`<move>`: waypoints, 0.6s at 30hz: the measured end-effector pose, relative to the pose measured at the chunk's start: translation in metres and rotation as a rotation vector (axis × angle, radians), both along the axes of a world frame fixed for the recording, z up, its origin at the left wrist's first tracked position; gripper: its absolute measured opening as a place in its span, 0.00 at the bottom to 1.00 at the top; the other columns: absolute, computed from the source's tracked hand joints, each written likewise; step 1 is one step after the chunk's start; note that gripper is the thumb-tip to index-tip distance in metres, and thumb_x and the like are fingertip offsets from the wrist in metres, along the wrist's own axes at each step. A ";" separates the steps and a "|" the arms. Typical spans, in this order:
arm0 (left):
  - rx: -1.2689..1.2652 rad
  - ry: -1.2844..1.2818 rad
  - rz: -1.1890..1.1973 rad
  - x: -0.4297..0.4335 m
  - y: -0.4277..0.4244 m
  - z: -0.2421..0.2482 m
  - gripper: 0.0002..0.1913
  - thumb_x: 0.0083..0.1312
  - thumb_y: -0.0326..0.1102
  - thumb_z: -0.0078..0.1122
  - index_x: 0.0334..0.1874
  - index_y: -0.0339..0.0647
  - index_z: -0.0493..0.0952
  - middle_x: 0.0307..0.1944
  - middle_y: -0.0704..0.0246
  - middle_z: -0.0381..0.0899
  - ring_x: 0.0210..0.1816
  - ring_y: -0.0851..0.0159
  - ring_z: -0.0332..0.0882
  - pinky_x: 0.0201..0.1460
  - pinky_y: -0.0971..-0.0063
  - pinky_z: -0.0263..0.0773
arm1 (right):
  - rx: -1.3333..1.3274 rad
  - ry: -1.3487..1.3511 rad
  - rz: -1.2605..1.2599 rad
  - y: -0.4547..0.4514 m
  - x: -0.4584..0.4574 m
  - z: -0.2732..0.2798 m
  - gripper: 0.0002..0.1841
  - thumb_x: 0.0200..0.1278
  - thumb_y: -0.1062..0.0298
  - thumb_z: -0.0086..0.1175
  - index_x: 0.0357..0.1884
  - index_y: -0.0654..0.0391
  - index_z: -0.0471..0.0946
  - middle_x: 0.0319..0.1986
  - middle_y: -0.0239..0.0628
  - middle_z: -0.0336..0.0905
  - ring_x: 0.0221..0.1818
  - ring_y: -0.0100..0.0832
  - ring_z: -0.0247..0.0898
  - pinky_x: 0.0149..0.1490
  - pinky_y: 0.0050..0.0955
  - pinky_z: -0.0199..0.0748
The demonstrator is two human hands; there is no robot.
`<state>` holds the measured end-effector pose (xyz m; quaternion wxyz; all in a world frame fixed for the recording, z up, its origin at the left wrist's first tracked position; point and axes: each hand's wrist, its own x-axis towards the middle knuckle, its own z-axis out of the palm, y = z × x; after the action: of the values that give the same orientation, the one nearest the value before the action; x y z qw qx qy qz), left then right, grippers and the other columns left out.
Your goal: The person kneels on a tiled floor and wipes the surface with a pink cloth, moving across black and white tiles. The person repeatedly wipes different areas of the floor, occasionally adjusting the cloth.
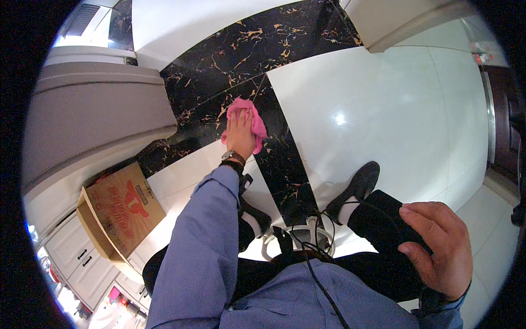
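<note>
My left hand (240, 133) presses palm down on a crumpled pink cloth (259, 123), its fingers pointing away from me. The cloth lies on the black marble floor strip (263, 96) with gold veining, where two dark bands meet, and bunches out around the fingers. A wristwatch (233, 156) is on that wrist. At the right, my right hand (441, 246) rests by my black-trousered knee with nothing in it, thumb and fingers apart. White floor tile (382, 111) borders the dark strip on the right.
A printed cardboard box (123, 205) stands open at the left, near white cabinets (78, 251). Grey-brown door framing (102, 103) and a pale wall corner (394, 20) flank the marble. Between my feet are a round light-coloured metal base (314, 230) and loose black cables (308, 267).
</note>
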<state>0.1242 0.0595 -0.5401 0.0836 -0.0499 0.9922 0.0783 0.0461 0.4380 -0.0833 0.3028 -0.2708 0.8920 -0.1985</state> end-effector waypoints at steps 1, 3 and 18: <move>0.009 0.066 -0.042 -0.008 -0.001 0.000 0.40 0.60 0.31 0.62 0.79 0.44 0.67 0.79 0.59 0.64 0.81 0.40 0.54 0.84 0.47 0.51 | -0.015 0.008 0.008 -0.001 -0.001 -0.001 0.30 0.48 0.67 0.73 0.58 0.61 0.82 0.53 0.48 0.84 0.52 0.53 0.82 0.55 0.46 0.82; 0.015 0.053 -0.096 -0.031 -0.003 0.001 0.39 0.57 0.29 0.63 0.77 0.41 0.69 0.78 0.55 0.65 0.80 0.38 0.55 0.84 0.47 0.52 | 0.006 0.020 0.010 -0.003 -0.003 -0.003 0.31 0.47 0.67 0.73 0.58 0.61 0.82 0.53 0.49 0.84 0.52 0.53 0.82 0.55 0.46 0.83; -0.033 -0.052 -0.154 -0.130 0.005 -0.005 0.32 0.70 0.37 0.53 0.79 0.50 0.69 0.80 0.62 0.66 0.82 0.45 0.56 0.84 0.49 0.51 | 0.030 -0.003 0.018 -0.011 -0.009 -0.001 0.30 0.49 0.66 0.74 0.58 0.62 0.82 0.52 0.48 0.84 0.51 0.51 0.82 0.55 0.46 0.82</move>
<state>-0.0058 0.0640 -0.5448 0.1140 0.0231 0.9918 0.0539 0.0367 0.4273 -0.0845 0.3100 -0.2738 0.8919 -0.1827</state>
